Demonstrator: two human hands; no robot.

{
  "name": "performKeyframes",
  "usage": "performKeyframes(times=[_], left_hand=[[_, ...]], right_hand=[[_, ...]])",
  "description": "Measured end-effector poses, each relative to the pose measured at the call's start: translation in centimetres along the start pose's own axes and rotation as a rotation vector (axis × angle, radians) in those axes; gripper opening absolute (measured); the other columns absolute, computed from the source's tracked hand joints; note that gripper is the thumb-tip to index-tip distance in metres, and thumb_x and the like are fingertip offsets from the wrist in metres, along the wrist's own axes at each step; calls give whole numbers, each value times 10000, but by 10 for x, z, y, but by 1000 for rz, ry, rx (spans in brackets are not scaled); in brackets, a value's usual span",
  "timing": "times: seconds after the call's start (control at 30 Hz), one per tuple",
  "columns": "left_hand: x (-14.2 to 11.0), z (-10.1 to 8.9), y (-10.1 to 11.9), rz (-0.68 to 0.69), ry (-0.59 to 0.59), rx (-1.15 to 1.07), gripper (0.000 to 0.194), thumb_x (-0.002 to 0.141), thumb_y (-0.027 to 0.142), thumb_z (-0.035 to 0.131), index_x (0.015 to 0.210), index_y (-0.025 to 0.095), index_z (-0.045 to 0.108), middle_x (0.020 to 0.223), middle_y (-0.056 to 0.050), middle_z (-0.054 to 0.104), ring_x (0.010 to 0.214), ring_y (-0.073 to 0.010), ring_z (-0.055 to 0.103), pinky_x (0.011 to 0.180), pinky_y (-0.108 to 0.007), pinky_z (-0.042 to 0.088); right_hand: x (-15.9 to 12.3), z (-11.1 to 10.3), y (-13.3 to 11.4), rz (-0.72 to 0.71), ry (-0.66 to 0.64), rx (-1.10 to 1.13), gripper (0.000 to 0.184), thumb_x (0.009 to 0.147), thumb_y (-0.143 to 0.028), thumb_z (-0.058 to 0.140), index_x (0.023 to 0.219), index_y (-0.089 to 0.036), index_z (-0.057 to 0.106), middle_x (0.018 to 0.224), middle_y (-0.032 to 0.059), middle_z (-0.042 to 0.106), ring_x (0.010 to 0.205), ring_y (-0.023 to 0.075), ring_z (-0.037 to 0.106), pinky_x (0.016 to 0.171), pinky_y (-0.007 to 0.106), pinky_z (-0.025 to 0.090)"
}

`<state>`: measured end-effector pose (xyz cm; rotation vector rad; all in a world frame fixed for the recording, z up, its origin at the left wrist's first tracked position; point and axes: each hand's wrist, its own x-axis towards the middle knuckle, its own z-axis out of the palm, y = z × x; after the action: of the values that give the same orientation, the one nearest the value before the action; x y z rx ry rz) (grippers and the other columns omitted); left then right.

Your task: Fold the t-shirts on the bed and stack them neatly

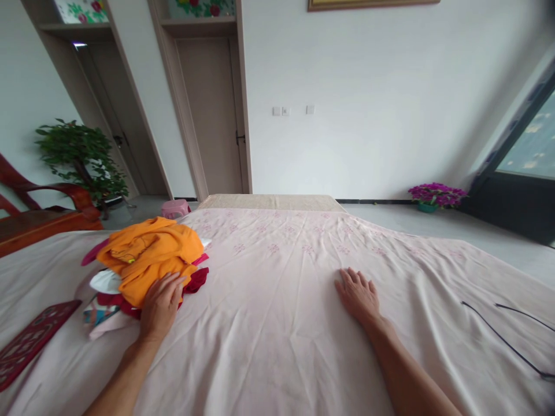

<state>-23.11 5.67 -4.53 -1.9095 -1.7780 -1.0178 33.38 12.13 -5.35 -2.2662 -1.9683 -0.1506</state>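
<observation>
On the left lies a heap of crumpled clothes, topped by an orange garment (151, 251). Dark red cloth (197, 280), white cloth (106, 281) and a patterned piece (99, 312) poke out from under it. My left hand (163, 300) rests on the near right side of the orange garment, fingers extended, not gripping it. Flat on the pale pink sheet (277, 312), to the right, lies my right hand (359, 294) with fingers slightly spread and nothing in it. The lower layers of the heap are hidden.
A dark red patterned mat (37, 341) lies at the left. Thin dark cords (503, 335) lie at the right. Beyond the sheet are a pink stool (176, 208), a wooden chair (73, 202), a potted plant (80, 156) and purple flowers (437, 195).
</observation>
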Motion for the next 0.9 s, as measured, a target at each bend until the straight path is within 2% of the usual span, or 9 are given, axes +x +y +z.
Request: performKeyframes(times=[0.1, 0.3, 0.4, 0.5, 0.63, 0.7, 0.8, 0.87, 0.9], left_hand=[[5, -15, 10, -100, 117, -82, 375, 966, 338, 404, 1216, 185, 638, 1251, -127, 650, 1189, -238, 580, 1056, -391, 428], [32, -50, 31, -320, 273, 259, 483, 906, 372, 541, 1360, 208, 561, 1459, -163, 473, 1305, -377, 415, 1057, -567, 330], [51, -55, 15, -395, 175, 351, 539, 890, 390, 559, 1387, 186, 521, 1403, -191, 493, 1282, -428, 388, 983, -628, 340], [72, -56, -12, -432, 44, 412, 444, 883, 391, 541, 1263, 172, 615, 1197, -155, 601, 1185, -419, 471, 940, -620, 360], [110, -61, -17, -473, 60, 345, 387, 890, 310, 464, 1179, 133, 650, 1052, -124, 661, 1079, -360, 577, 927, -548, 400], [129, -63, 8, -476, 145, 138, 389, 880, 280, 451, 1188, 126, 631, 1071, -118, 673, 1058, -319, 598, 913, -485, 435], [139, -60, 76, -392, 200, -289, 345, 880, 320, 467, 1135, 159, 634, 1074, -77, 683, 1011, -240, 608, 937, -400, 463], [127, -52, 128, -296, 30, -561, 343, 904, 397, 457, 1109, 182, 630, 1044, -53, 686, 976, -214, 623, 914, -354, 489], [115, -48, 153, -232, -131, -649, 343, 905, 416, 463, 1101, 193, 634, 1051, -48, 691, 983, -213, 630, 912, -339, 496]], right_hand=[[0, 1, -1, 1, 9, -12, 552, 991, -478, 313, 1470, -244, 453, 1559, 61, 395, 1440, 308, 299, 1158, 520, 210], [-1, 2, 1, -10, 15, -8, 548, 998, -478, 305, 1471, -242, 451, 1551, 62, 405, 1441, 298, 298, 1163, 503, 210], [-3, 0, 0, -14, 13, -6, 541, 1002, -472, 305, 1469, -242, 454, 1553, 65, 403, 1439, 296, 302, 1164, 499, 212], [-6, -4, -1, -10, 24, -3, 533, 1005, -466, 309, 1466, -243, 457, 1551, 68, 406, 1440, 290, 300, 1166, 497, 209], [-7, -8, -4, -7, 21, 11, 530, 1006, -459, 319, 1464, -235, 462, 1550, 68, 408, 1441, 285, 295, 1170, 494, 206], [-8, -9, -5, -5, 19, 19, 527, 1004, -454, 327, 1462, -232, 466, 1551, 64, 407, 1442, 287, 295, 1172, 497, 204], [-7, -11, -4, 6, 5, 40, 517, 997, -445, 353, 1452, -236, 480, 1551, 60, 410, 1442, 285, 297, 1175, 496, 205], [-7, -14, -2, 4, 5, 77, 497, 992, -423, 365, 1429, -234, 509, 1538, 55, 431, 1433, 285, 318, 1173, 487, 219], [-6, -15, -1, -4, 11, 108, 484, 992, -404, 361, 1411, -229, 529, 1522, 53, 455, 1423, 283, 338, 1167, 474, 240]])
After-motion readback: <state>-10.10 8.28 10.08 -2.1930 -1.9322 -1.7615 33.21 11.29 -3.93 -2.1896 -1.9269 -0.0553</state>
